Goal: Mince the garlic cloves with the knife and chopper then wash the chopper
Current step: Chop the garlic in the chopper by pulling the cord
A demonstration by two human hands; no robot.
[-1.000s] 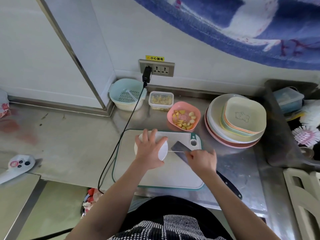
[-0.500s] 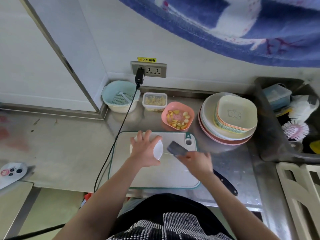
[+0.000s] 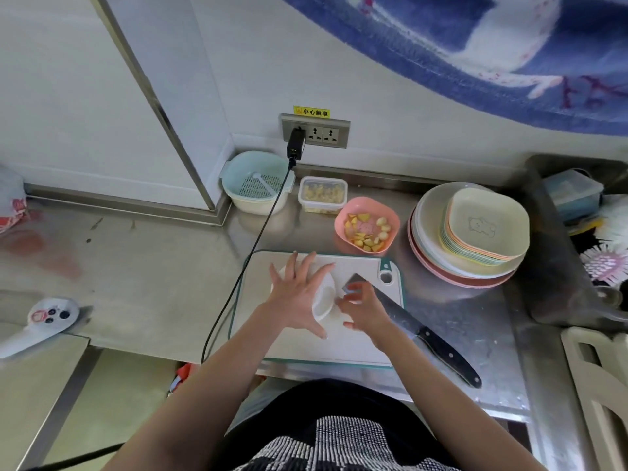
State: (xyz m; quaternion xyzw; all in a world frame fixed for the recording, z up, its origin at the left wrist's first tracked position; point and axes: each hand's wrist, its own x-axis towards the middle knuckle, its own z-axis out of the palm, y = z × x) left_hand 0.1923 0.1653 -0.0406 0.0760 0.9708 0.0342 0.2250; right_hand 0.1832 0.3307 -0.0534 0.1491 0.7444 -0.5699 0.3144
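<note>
Sticker (image 3: 311, 112) "小心触电", left hand (image 3: 299, 294) splayed on chopper (image 3: 323, 297), right hand (image 3: 365, 309) fingers – perhaps loose.

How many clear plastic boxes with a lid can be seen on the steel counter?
1. The clear lidded box stands by the wall, between the colander and the pink bowl. Another box sits in the sink, not the counter.

Even, soft daylight reaches me; shadows are faint. The steel tabletop (image 3: 142, 266) shows dull sheen with pale reflections. Wide-angle distortion bows the wall edges and the blue cloth (image 3: 475, 45) overhead. The right hand (image 3: 365, 309) is motion-blurred; I see mild softness throughout.
</note>
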